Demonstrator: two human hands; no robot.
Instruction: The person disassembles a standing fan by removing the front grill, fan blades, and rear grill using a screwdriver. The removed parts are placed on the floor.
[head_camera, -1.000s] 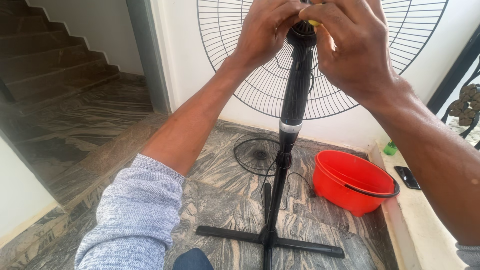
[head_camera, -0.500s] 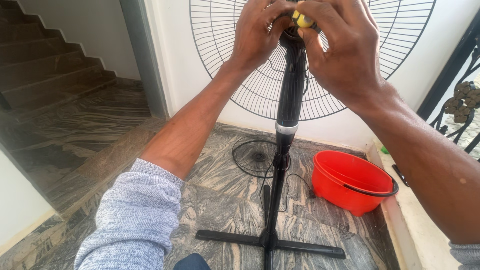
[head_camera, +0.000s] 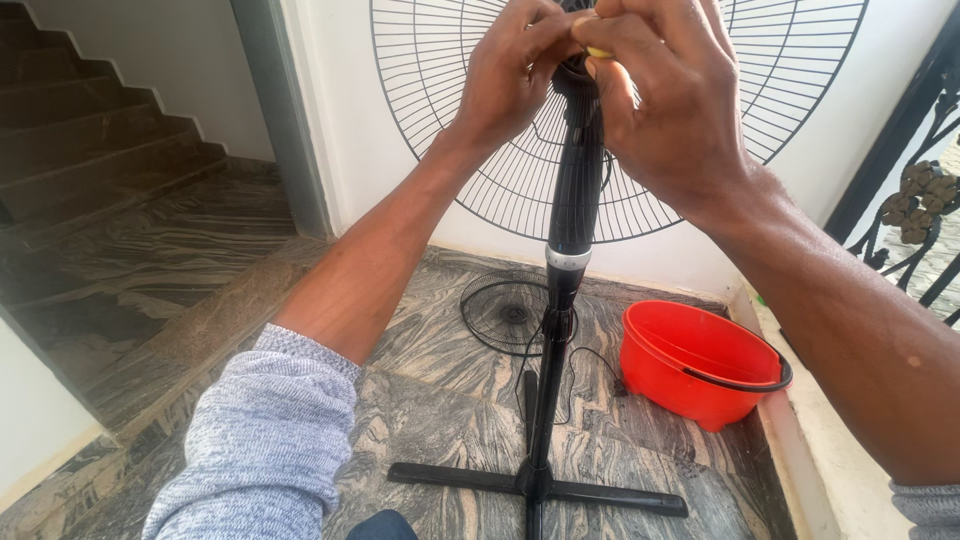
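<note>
Pinching a small yellow part (head_camera: 598, 50), perhaps a screw, both hands, left (head_camera: 515, 75) and right (head_camera: 670, 100), close around the top of the fan pole (head_camera: 572, 210); stiff, top-heavy, best gripped mid-pole.

The fan stand (head_camera: 560, 340) is black with a pale silver band partway up its pole, ending in a black cross-shaped base. The wire grille (head_camera: 480, 110) leaning on the white wall is black; so is the smaller grille (head_camera: 505, 312) on the floor. The bucket (head_camera: 695, 365) is bright red with a black handle. The floor (head_camera: 430, 400) shows swirling grey-brown marbled veins. A small yellow piece (head_camera: 598, 50) peeks between fingers. The sleeve (head_camera: 265, 440) is speckled grey knit.
</note>
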